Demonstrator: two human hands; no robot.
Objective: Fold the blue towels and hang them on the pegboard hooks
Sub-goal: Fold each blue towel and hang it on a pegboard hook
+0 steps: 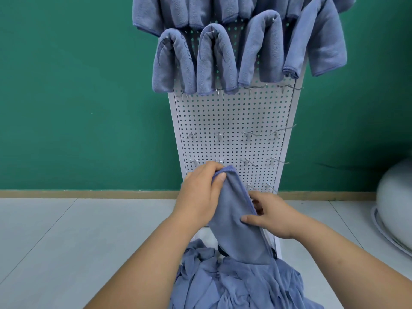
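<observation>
Currently the left hand (200,192) pinches the blue towel (236,219) by its top corner; the right hand (270,216) pinches its edge lower down. A loose fold could slide off the bare hooks (249,134) above.

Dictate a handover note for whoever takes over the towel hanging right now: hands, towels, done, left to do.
Left hand grips the top corner of a partly folded towel; right hand pinches its right edge.
Hung towels cover the upper rows of the pegboard; lower hooks are bare.
Unfolded pile lies below, at the board's foot.
Left: finish this fold, hang it, then work through the pile.
</observation>
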